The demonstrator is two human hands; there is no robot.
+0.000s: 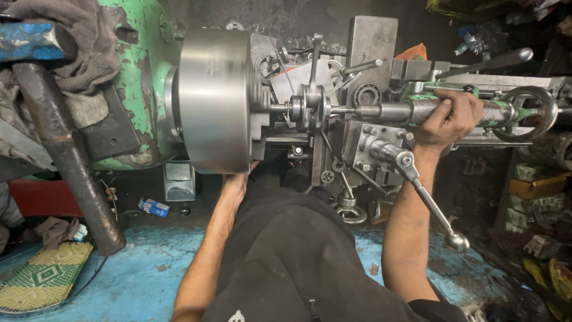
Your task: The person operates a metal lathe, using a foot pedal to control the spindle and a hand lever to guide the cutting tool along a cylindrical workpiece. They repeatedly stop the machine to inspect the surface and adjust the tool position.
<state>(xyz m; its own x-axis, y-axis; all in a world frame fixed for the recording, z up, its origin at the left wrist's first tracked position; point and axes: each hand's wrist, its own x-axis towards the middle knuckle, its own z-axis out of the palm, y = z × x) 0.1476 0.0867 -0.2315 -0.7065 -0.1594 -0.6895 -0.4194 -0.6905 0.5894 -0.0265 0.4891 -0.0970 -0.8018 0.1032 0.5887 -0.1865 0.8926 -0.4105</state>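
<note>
Viewed from above, down over a black-clad torso, at a green lathe (140, 71); large steel chuck (215, 98) mounted on the headstock, face blurred. Right hand (448, 119) laid over the tailstock barrel (417, 110), fingers curled together and clamped round it from the top, thumb beneath; barrel lying horizontal, in line with the chuck axis, its pointed centre (345, 110) set against a small round workpiece (313, 107) held just off the chuck face. Left hand (236, 182) raised under the lower rim of the chuck, touching or all but touching it; fingers hidden behind the rim, so spread or closed cannot be told. Tailstock handwheel (527, 112) well to the right of the right hand, untouched. Long steel lever with ball end (430, 206) hanging down diagonally from the carriage, just beside the right forearm, not gripped. Second lever (485, 62) angled above the tailstock. Rusty bar (65, 158) leaning at the left against the headstock, rags (77, 36) draped above it. Blue-painted floor (137, 280) below; woven green and yellow mat (44, 277) at lower left; small blue box (155, 207) lying beneath the headstock.
</note>
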